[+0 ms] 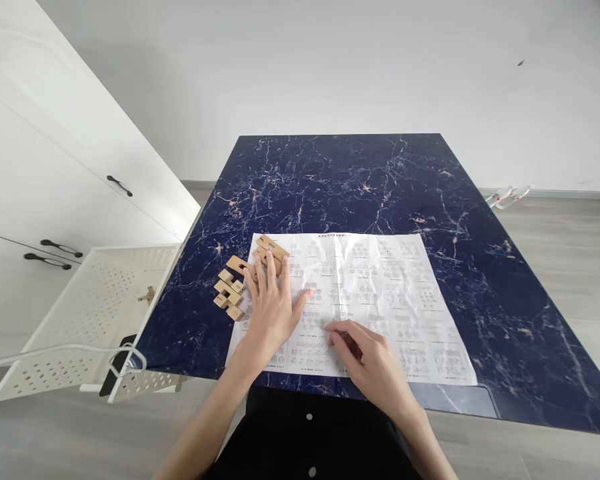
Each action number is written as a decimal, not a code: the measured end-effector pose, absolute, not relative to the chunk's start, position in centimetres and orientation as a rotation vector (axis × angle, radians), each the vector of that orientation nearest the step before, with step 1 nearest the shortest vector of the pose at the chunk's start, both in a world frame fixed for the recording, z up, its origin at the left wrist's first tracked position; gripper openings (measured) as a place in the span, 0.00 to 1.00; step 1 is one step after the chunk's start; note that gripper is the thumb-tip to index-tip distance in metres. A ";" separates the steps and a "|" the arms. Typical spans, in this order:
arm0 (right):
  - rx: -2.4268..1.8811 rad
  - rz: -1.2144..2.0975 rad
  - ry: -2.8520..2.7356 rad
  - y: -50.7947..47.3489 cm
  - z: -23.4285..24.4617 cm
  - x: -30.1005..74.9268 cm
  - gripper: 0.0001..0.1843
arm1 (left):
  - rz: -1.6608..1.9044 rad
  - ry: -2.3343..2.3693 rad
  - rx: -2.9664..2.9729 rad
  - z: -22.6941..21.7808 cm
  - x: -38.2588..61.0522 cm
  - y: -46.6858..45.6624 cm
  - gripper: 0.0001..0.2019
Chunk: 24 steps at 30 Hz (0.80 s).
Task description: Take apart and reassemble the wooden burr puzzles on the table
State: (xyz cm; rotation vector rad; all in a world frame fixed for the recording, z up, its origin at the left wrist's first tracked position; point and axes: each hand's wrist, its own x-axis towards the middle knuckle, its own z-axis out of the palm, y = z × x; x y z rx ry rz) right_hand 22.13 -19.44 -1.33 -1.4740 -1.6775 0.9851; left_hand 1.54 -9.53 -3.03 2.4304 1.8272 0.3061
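Note:
My left hand (273, 305) lies spread over the left part of a printed paper sheet (380, 300), thumb stretched out to the right. Its fingertips touch a group of notched wooden puzzle pieces (240, 264) at the sheet's upper left corner. More short wooden blocks (229, 293) sit beside that hand, partly off the paper. Farther right, my right hand (367, 357) rests on the sheet's lower middle with its fingers curled in and no object visible in them. The paper is creased and carries rows of small diagrams and text, too small to read.
Everything lies on a dark blue marble-patterned table (340, 180), a pale wall behind it. At the left stands a white perforated basket (70, 313) with a small wooden piece (147, 295) inside. A white cable (55, 350) crosses the basket near the table's edge.

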 end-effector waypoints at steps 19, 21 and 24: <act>-1.482 0.996 -1.688 -19.5 -1.5 22.2 0.14 | 0.282 1.443 2.525 -2.1 1.0 -8.1 0.46; -1.481 0.995 -1.693 -19.4 -1.5 22.2 0.13 | 0.273 1.339 2.561 -1.9 0.9 -8.4 0.47; -1.474 0.989 -1.703 -19.4 -1.3 22.1 0.13 | 0.276 1.223 2.593 -1.4 0.9 -9.4 0.47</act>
